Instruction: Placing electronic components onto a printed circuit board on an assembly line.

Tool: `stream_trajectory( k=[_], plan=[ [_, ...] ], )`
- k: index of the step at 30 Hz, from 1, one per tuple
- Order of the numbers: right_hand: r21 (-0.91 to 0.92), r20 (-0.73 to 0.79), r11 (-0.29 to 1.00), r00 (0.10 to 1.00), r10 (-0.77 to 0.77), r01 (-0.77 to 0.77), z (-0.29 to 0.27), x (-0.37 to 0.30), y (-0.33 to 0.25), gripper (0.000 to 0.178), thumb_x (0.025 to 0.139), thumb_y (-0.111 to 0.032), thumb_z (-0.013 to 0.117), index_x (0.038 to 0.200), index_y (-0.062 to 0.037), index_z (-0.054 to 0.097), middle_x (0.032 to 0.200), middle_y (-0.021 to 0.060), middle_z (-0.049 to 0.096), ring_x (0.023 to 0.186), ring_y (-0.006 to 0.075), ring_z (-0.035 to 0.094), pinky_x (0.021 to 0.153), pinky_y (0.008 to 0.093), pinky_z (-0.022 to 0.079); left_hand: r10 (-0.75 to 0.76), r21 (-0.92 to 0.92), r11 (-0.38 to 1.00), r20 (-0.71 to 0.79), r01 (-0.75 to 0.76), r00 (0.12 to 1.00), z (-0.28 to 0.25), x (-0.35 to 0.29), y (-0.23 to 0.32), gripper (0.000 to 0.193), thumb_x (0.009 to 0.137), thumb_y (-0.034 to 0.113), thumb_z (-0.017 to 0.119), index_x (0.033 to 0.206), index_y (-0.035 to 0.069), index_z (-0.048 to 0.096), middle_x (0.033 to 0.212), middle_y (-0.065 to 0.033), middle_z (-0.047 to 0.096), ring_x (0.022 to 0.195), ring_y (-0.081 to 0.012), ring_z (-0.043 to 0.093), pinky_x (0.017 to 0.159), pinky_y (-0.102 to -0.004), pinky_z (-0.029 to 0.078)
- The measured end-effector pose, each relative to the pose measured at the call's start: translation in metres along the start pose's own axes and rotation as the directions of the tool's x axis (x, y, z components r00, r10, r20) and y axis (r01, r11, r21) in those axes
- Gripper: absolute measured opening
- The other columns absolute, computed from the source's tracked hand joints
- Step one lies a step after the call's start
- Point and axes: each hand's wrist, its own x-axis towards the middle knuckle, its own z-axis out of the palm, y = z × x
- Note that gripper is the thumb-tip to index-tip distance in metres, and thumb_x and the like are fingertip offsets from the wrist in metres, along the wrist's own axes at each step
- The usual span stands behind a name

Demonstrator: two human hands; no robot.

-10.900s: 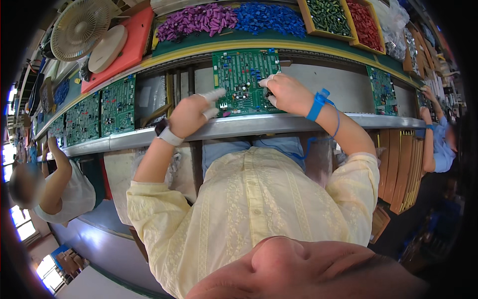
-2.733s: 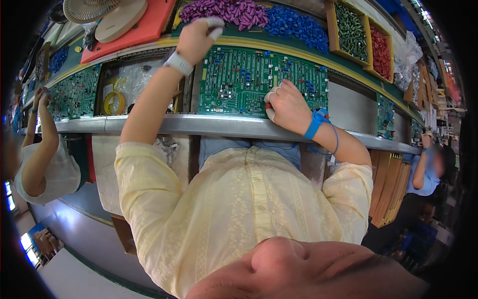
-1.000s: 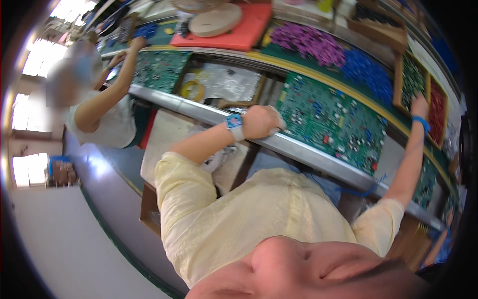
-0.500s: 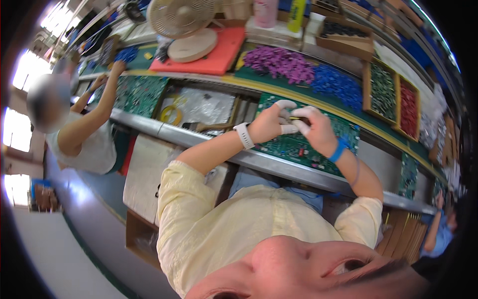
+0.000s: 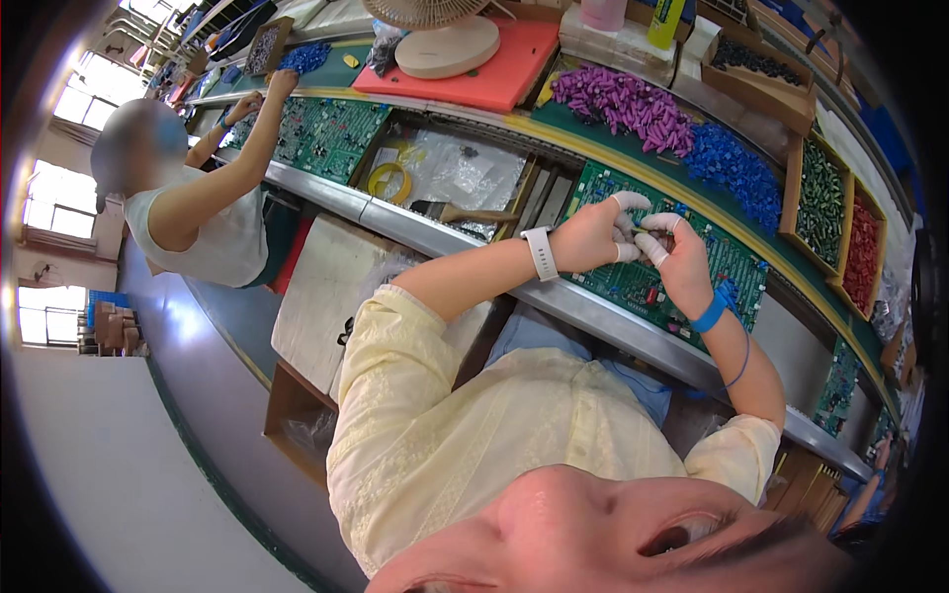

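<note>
Both hands meet above the far part of a green circuit board (image 5: pixel 618 296) filled with small components. My left hand (image 5: pixel 591 237), with white finger covers and a white wristband, has its fingers curled and closed. Facing it, my right hand (image 5: pixel 684 267) also wears white finger covers, plus a blue wrist strap (image 5: pixel 709 312) with a thin cord. Its thumb and fingers are drawn together close to the left fingertips. A small dark and yellowish thing shows between the hands; the fingers mostly hide it, so its kind is unclear.
Beyond the board lie piles of purple parts (image 5: pixel 623 107) and blue parts (image 5: pixel 733 173). Wooden trays hold green parts (image 5: pixel 820 188) and red parts (image 5: pixel 862 252). Left are a brush (image 5: pixel 465 212), a yellow tape roll (image 5: pixel 389 183) and a co-worker (image 5: pixel 198 198) at another board. A metal rail (image 5: pixel 415 232) edges the line.
The whole view has shifted, so the scene sits farther right and a little higher. My hands stay together over the board, the right fingers now bent closer to the left ones.
</note>
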Motion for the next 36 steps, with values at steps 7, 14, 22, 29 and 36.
stream_trajectory(
  k=[7,14,22,29,36],
  plan=[
    [-0.137,0.004,0.981,0.990,-0.141,0.140,-0.010,0.009,0.004,0.021,0.078,-0.001,0.064,0.099,-0.0020,0.058,0.089,0.0035,0.054,0.072,0.0101,0.052,0.068,0.0237,0.045,-0.052,-0.020,0.998,0.008,0.052,0.999,-0.026,-0.009,-0.006,0.047,0.077,0.003,0.064,0.120,0.000,0.046,0.086,-0.0086,0.061,0.077,-0.0130,0.061,0.071,-0.0257,0.050],
    [-0.103,0.165,0.992,0.984,-0.061,0.079,-0.013,0.000,0.007,0.020,0.079,-0.001,0.063,0.099,-0.0014,0.060,0.090,0.0054,0.058,0.079,0.0117,0.056,0.072,0.0246,0.046,-0.100,-0.090,0.991,-0.056,0.095,0.993,-0.036,-0.022,-0.016,0.030,0.076,0.011,0.068,0.100,-0.002,0.057,0.085,-0.0108,0.063,0.076,-0.0156,0.062,0.070,-0.0283,0.050],
    [-0.103,0.264,0.994,0.964,-0.015,0.044,-0.017,0.001,0.008,0.022,0.080,-0.004,0.062,0.101,-0.0013,0.059,0.097,0.0075,0.062,0.089,0.0147,0.059,0.080,0.0272,0.047,-0.144,-0.087,0.986,-0.026,0.141,0.989,-0.041,-0.029,-0.012,0.024,0.081,0.009,0.060,0.102,-0.003,0.059,0.082,-0.0069,0.062,0.076,-0.0128,0.059,0.072,-0.0262,0.048],
    [-0.138,0.243,0.990,0.968,0.067,-0.034,-0.017,0.004,0.008,0.023,0.079,-0.008,0.064,0.100,-0.0005,0.060,0.087,0.0051,0.061,0.081,0.0129,0.057,0.075,0.0271,0.047,-0.269,-0.261,0.927,0.033,0.268,0.963,-0.041,-0.029,-0.014,0.020,0.088,0.008,0.053,0.106,-0.003,0.058,0.083,-0.0051,0.061,0.071,-0.0098,0.057,0.067,-0.0228,0.047],
    [-0.052,0.262,0.998,0.964,0.037,-0.024,-0.018,0.000,0.007,0.021,0.080,-0.006,0.063,0.100,-0.0008,0.059,0.083,0.0032,0.058,0.075,0.0092,0.054,0.071,0.0238,0.045,-0.277,-0.295,0.914,0.048,0.278,0.960,-0.035,-0.029,-0.020,0.022,0.088,0.008,0.055,0.107,-0.002,0.056,0.087,-0.0050,0.060,0.074,-0.0109,0.058,0.068,-0.0234,0.048]
  ],
)
